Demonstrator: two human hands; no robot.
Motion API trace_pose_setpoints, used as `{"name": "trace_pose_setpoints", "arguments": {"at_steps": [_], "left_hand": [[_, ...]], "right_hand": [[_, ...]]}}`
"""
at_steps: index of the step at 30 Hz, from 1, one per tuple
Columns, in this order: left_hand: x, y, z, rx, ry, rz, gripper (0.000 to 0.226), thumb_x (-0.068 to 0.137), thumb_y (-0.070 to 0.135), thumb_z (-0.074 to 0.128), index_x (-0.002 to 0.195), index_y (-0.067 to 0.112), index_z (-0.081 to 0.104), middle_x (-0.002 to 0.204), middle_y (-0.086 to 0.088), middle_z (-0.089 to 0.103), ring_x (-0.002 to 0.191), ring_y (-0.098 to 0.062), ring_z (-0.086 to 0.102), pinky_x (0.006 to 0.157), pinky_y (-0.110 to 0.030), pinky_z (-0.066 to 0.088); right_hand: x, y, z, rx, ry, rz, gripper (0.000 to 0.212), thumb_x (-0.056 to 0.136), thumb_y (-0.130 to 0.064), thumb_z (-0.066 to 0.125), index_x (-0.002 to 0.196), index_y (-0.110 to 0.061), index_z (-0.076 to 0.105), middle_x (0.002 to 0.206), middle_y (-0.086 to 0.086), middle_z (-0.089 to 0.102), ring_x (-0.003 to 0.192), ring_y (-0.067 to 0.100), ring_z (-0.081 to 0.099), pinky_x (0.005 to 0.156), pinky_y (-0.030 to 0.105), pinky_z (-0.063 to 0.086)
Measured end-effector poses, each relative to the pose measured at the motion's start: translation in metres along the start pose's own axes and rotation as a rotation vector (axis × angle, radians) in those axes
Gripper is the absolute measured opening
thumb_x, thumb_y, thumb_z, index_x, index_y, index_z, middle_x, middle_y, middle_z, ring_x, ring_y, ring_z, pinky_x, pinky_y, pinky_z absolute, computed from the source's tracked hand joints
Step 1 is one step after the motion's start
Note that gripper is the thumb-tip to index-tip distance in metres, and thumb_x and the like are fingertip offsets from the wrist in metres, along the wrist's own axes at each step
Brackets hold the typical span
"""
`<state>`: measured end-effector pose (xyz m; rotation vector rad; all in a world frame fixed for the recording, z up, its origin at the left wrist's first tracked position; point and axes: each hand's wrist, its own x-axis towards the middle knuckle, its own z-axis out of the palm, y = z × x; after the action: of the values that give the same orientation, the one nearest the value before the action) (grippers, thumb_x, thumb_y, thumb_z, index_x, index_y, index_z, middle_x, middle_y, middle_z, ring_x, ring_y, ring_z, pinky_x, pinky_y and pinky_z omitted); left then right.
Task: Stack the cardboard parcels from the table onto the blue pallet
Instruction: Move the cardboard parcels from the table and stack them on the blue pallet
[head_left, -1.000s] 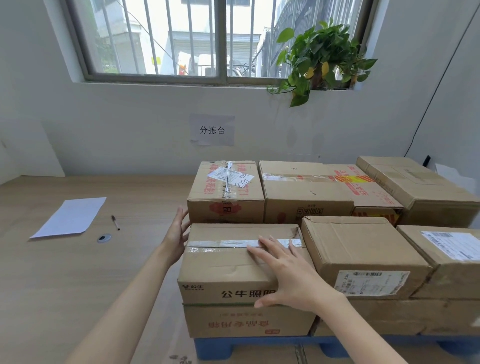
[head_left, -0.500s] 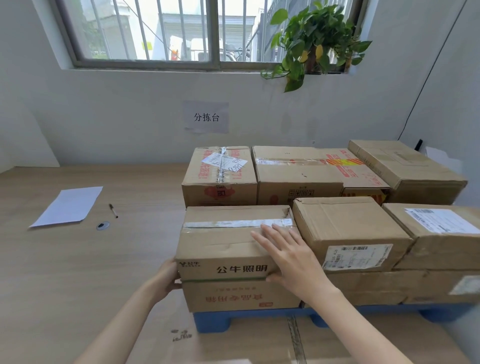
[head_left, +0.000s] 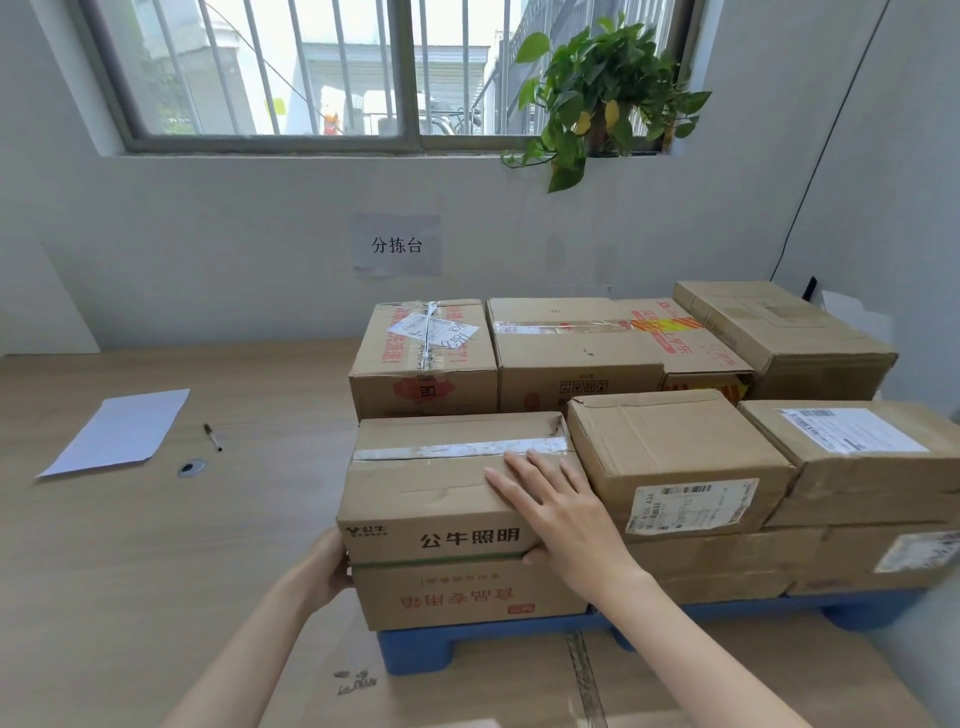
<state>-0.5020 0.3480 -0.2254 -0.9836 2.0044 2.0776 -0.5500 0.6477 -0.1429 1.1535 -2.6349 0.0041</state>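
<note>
While a paper sheet and a pen lie on the table, other boxes crowd the blue pallet; we press our right hand flat on the front box there, our left hand at its corner, fingers hidden.

Brown cardboard parcels stacked two layers deep on blue plastic pallet. Left of pallet, on wooden table: white paper sheet, black pen just right of it.

Table left of the front parcel gives passing room; other parcels block right and rear.
</note>
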Motion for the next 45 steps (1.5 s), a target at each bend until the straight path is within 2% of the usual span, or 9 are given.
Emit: {"name": "trace_pose_setpoints", "arguments": {"at_steps": [4,9,16,19,21,28,31,37,45], "left_hand": [[-0.009,0.023,-0.001,-0.054,0.076,0.047,0.021,0.1,0.021,0.04,0.088,0.01,0.054,0.08,-0.011,0.056,0.08,-0.026,0.05,0.066,-0.034,0.045],[-0.031,0.079,-0.015,-0.018,0.262,0.27,0.033,0.101,0.023,0.041,0.128,0.007,0.054,0.124,-0.008,0.058,0.119,-0.028,0.053,0.099,-0.046,0.04],[-0.106,0.131,0.025,0.217,0.573,0.723,0.021,0.097,0.014,0.047,0.112,0.011,0.061,0.106,-0.006,0.067,0.1,-0.021,0.061,0.09,-0.035,0.046],[-0.127,0.135,0.076,0.391,0.558,0.834,0.021,0.094,0.015,0.053,0.113,0.013,0.062,0.108,-0.002,0.067,0.099,-0.018,0.06,0.085,-0.033,0.046],[-0.136,0.129,0.115,0.516,0.513,0.895,0.028,0.093,0.019,0.057,0.12,0.016,0.06,0.119,-0.001,0.064,0.111,-0.019,0.057,0.095,-0.037,0.046],[-0.16,0.098,0.252,0.94,0.418,1.065,0.07,0.088,0.058,0.05,0.147,0.026,0.031,0.153,0.007,0.029,0.143,-0.012,0.02,0.116,-0.037,0.015],[-0.158,0.081,0.294,1.095,0.436,1.111,0.085,0.081,0.07,0.044,0.15,0.027,0.022,0.157,0.004,0.022,0.146,-0.017,0.016,0.117,-0.042,0.013],[-0.153,0.05,0.343,1.421,0.546,1.043,0.116,0.057,0.067,0.076,0.151,0.028,0.019,0.158,-0.006,0.019,0.144,-0.031,0.019,0.114,-0.061,0.013],[-0.143,0.037,0.36,1.466,0.581,0.854,0.139,0.041,0.064,0.085,0.152,0.033,0.005,0.157,-0.01,0.017,0.144,-0.038,0.014,0.105,-0.074,0.01]], "right_hand": [[-0.002,0.002,-0.003,0.021,0.035,-0.003,0.122,0.052,-0.049,0.088,0.151,-0.025,0.022,0.154,0.005,0.033,0.142,0.03,0.031,0.113,0.05,0.03],[-0.011,0.014,-0.02,0.0,0.164,-0.027,0.111,0.056,-0.054,0.084,0.149,-0.023,0.031,0.152,0.005,0.037,0.141,0.028,0.033,0.113,0.045,0.031],[-0.035,0.051,-0.051,-0.011,0.318,-0.018,0.098,0.064,-0.06,0.076,0.145,-0.023,0.036,0.151,0.005,0.039,0.142,0.026,0.033,0.112,0.045,0.034],[-0.05,0.076,-0.06,-0.005,0.299,0.016,0.101,0.064,-0.063,0.074,0.147,-0.026,0.031,0.153,0.004,0.035,0.143,0.026,0.029,0.115,0.045,0.026],[-0.063,0.095,-0.064,0.005,0.286,0.027,0.103,0.064,-0.063,0.073,0.149,-0.027,0.027,0.155,0.004,0.032,0.144,0.027,0.026,0.115,0.047,0.026],[-0.111,0.166,-0.061,-0.002,0.229,0.084,0.117,0.06,-0.06,0.08,0.153,-0.028,0.015,0.161,0.004,0.016,0.149,0.027,0.008,0.119,0.051,0.013],[-0.131,0.19,-0.051,0.008,0.218,0.112,0.123,0.054,-0.06,0.083,0.153,-0.027,0.016,0.16,0.006,0.017,0.148,0.029,0.008,0.117,0.054,0.017],[-0.161,0.217,-0.029,-0.059,0.171,0.172,0.133,0.046,-0.057,0.088,0.154,-0.025,0.018,0.159,0.01,0.017,0.148,0.033,0.011,0.116,0.055,0.012],[-0.177,0.242,-0.007,-0.091,0.141,0.239,0.141,0.042,-0.044,0.094,0.154,-0.028,0.01,0.162,0.012,0.005,0.148,0.035,0.004,0.112,0.066,0.007]]}}
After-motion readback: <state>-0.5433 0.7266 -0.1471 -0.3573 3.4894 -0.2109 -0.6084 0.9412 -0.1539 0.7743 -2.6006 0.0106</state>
